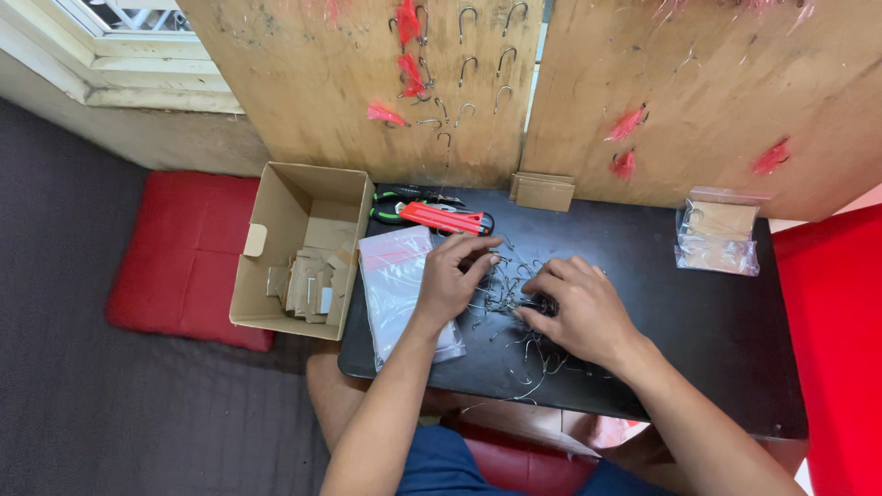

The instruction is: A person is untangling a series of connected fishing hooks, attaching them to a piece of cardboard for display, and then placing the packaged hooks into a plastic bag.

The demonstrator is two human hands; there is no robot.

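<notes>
Head view: hooks (511, 292) jumbled, unaligned

Bare black tabletop (698, 312) right of tangled metal fish hooks (514, 294) — left blocked by clear plastic bags (395, 285), open cardboard box (294, 248).

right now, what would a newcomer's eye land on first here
Probably both hands, the left hand and right hand, working in a tangled pile of metal fish hooks on the black table. Next, the red feather lures and bare hooks hung on the plywood boards behind, then the open cardboard box at the table's left.
</notes>
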